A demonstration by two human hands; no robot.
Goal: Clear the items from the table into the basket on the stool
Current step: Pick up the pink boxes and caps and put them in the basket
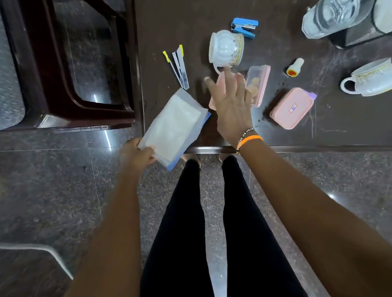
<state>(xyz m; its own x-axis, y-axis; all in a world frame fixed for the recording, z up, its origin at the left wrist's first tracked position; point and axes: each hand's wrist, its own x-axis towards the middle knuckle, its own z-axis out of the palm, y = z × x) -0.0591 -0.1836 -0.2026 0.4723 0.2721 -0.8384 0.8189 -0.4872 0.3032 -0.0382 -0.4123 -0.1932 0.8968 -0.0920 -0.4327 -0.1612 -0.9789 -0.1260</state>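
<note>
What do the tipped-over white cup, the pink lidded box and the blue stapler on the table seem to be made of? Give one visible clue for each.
Tipped-over white cup: probably glazed ceramic; glossy ribbed white body with a gold pattern near the rim.
Pink lidded box: likely plastic; matte, uniform pastel, rounded moulded corners.
Blue stapler: apparently a plastic shell with metal parts; a silver strip shows along it.

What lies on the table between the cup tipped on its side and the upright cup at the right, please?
In the head view, a small white bottle with an orange end lies between the tipped cup and the upright cup; the clear pink-lidded box sits just below that line.
</note>
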